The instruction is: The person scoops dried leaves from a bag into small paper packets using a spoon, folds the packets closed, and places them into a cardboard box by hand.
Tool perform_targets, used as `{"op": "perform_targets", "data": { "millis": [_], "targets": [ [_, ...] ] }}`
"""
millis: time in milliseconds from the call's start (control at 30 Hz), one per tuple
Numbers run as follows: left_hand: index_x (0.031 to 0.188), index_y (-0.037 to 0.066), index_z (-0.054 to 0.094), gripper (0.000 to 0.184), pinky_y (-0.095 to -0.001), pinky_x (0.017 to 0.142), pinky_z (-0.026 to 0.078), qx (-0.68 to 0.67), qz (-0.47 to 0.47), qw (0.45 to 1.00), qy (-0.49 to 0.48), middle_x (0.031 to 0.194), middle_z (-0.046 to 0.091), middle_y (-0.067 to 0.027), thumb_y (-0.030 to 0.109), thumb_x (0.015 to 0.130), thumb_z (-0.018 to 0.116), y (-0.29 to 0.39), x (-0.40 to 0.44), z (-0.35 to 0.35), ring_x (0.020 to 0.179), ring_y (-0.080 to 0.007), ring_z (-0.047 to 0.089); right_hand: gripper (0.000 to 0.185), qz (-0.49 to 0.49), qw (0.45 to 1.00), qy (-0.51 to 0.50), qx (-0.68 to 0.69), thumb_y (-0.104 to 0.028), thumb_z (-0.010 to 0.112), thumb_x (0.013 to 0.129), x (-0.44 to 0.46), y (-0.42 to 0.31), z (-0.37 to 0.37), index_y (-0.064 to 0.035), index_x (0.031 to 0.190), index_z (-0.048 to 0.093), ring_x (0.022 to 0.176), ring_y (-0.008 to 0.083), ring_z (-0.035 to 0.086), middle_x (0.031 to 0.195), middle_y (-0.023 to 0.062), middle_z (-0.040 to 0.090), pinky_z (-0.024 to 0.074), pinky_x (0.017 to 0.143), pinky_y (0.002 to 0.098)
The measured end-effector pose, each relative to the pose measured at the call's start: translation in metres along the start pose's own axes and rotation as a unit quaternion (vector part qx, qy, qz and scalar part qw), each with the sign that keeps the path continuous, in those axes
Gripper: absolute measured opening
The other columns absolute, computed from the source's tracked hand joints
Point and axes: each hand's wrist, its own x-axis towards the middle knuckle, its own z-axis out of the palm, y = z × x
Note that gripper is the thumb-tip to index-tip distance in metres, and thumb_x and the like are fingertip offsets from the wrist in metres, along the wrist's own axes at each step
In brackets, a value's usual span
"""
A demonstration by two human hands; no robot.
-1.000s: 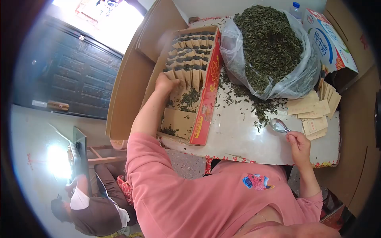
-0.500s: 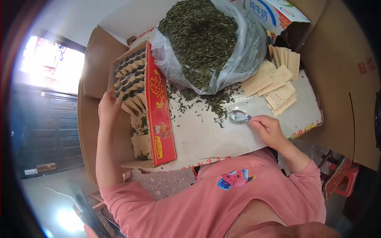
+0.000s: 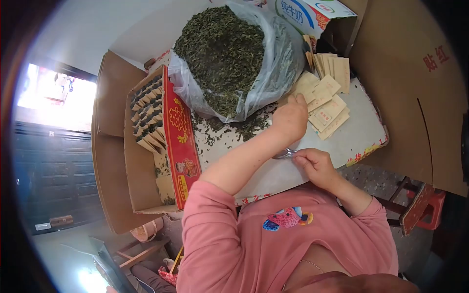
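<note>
My left hand reaches across to the pile of small paper packets, its fingers bent together at the near packets. Its fingertips partly hide whatever is between them. A metal spoon is held in my right hand, closed round its handle, low over the table. My left forearm partly covers the spoon's bowl. Beyond the hands stands a clear plastic bag heaped with dark dried leaves. At the left, filled packets stand in rows inside a red cardboard box.
Loose leaves lie scattered on the white tabletop. A milk carton box sits at the back. Tall cardboard walls the right side, with a red stool below. More cardboard stands at the left.
My left hand has moved from the box of filled packets rightwards to the packet pile, its forearm now crossing over the table. My right hand still holds the spoon. The view has shifted slightly.
</note>
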Motion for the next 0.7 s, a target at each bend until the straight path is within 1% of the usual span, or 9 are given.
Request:
{"op": "perform_targets", "data": {
  "millis": [67, 133, 200, 267, 500, 567, 600, 667, 700],
  "targets": [
    [0.131, -0.009, 0.036, 0.059, -0.0444, 0.080, 0.053, -0.006, -0.043, 0.997, 0.060, 0.119, 0.053, -0.0268, 0.013, 0.081, 0.058, 0.003, 0.009, 0.011, 0.098, -0.0425, 0.062, 0.014, 0.004, 1.000, 0.002, 0.005, -0.009, 0.062, 0.088, -0.003, 0.004, -0.002, 0.0016, 0.097, 0.067, 0.079, 0.0266, 0.067, 0.088, 0.0174, 0.068, 0.0520, 0.070, 0.0327],
    [0.133, -0.008, 0.034, 0.060, -0.0446, 0.080, 0.053, 0.001, -0.058, 0.997, 0.056, 0.120, 0.052, -0.0266, 0.012, 0.081, 0.057, 0.006, 0.014, 0.013, 0.098, -0.0424, 0.062, 0.014, 0.009, 1.000, 0.002, 0.010, -0.008, 0.062, 0.088, -0.004, 0.010, -0.003, 0.0015, 0.097, 0.067, 0.079, 0.0273, 0.067, 0.088, 0.0176, 0.068, 0.0520, 0.070, 0.0331],
    [0.135, -0.007, 0.033, 0.061, -0.0447, 0.080, 0.054, 0.008, -0.074, 0.996, 0.052, 0.121, 0.050, -0.0263, 0.012, 0.082, 0.055, 0.006, 0.018, 0.017, 0.098, -0.0423, 0.062, 0.013, -0.012, 1.000, -0.006, -0.010, -0.007, 0.061, 0.089, -0.004, 0.015, -0.003, 0.0019, 0.096, 0.068, 0.079, 0.0194, 0.068, 0.086, 0.0128, 0.070, 0.0524, 0.072, 0.0290],
    [0.138, -0.005, 0.030, 0.066, -0.0447, 0.082, 0.053, 0.006, -0.080, 0.993, 0.092, 0.121, 0.051, -0.0256, 0.010, 0.080, 0.056, 0.002, 0.022, 0.023, 0.101, -0.0414, 0.062, 0.013, -0.012, 1.000, -0.003, -0.006, -0.007, 0.061, 0.089, -0.003, 0.014, -0.002, 0.0018, 0.096, 0.068, 0.079, 0.0195, 0.068, 0.086, 0.0127, 0.070, 0.0524, 0.071, 0.0290],
    [0.136, -0.003, 0.035, 0.066, -0.0465, 0.087, 0.050, -0.047, -0.084, 0.993, 0.072, 0.122, 0.050, -0.0237, 0.013, 0.077, 0.060, 0.002, 0.010, 0.014, 0.106, -0.0391, 0.059, 0.013, 0.008, 1.000, -0.004, -0.002, -0.007, 0.061, 0.089, -0.003, 0.017, -0.002, 0.0020, 0.096, 0.068, 0.079, 0.0193, 0.068, 0.086, 0.0128, 0.070, 0.0524, 0.072, 0.0291],
    [0.132, -0.003, 0.041, 0.064, -0.0422, 0.084, 0.050, -0.094, -0.017, 0.985, 0.142, 0.120, 0.051, -0.0213, 0.012, 0.074, 0.066, -0.002, -0.005, 0.014, 0.104, -0.0353, 0.058, 0.013, 0.007, 1.000, -0.001, -0.001, -0.007, 0.061, 0.089, -0.003, 0.018, -0.002, 0.0021, 0.096, 0.068, 0.079, 0.0190, 0.067, 0.086, 0.0128, 0.070, 0.0523, 0.072, 0.0291],
    [0.132, -0.003, 0.041, 0.064, -0.0422, 0.084, 0.050, -0.095, -0.017, 0.985, 0.142, 0.120, 0.051, -0.0213, 0.012, 0.074, 0.066, -0.006, -0.013, 0.013, 0.104, -0.0353, 0.058, 0.013, 0.005, 1.000, 0.001, 0.001, -0.008, 0.061, 0.089, -0.003, 0.018, -0.002, 0.0023, 0.096, 0.068, 0.079, 0.0187, 0.067, 0.087, 0.0127, 0.070, 0.0523, 0.072, 0.0290],
    [0.128, -0.001, 0.045, 0.064, -0.0349, 0.079, 0.050, -0.203, 0.060, 0.953, 0.218, 0.117, 0.051, -0.0175, 0.007, 0.070, 0.072, -0.019, -0.031, 0.011, 0.100, -0.0300, 0.056, 0.013, 0.014, 1.000, 0.002, 0.006, -0.008, 0.061, 0.089, -0.003, 0.015, -0.003, 0.0024, 0.096, 0.067, 0.079, 0.0182, 0.067, 0.087, 0.0125, 0.070, 0.0521, 0.072, 0.0288],
    [0.128, -0.001, 0.045, 0.064, -0.0349, 0.079, 0.050, -0.202, 0.056, 0.953, 0.219, 0.117, 0.051, -0.0175, 0.007, 0.070, 0.072, -0.023, -0.042, 0.008, 0.100, -0.0300, 0.056, 0.013, 0.023, 1.000, 0.001, 0.011, -0.008, 0.061, 0.089, -0.003, 0.014, -0.003, 0.0025, 0.095, 0.067, 0.079, 0.0178, 0.067, 0.086, 0.0123, 0.070, 0.0519, 0.072, 0.0285]
  ]
}}
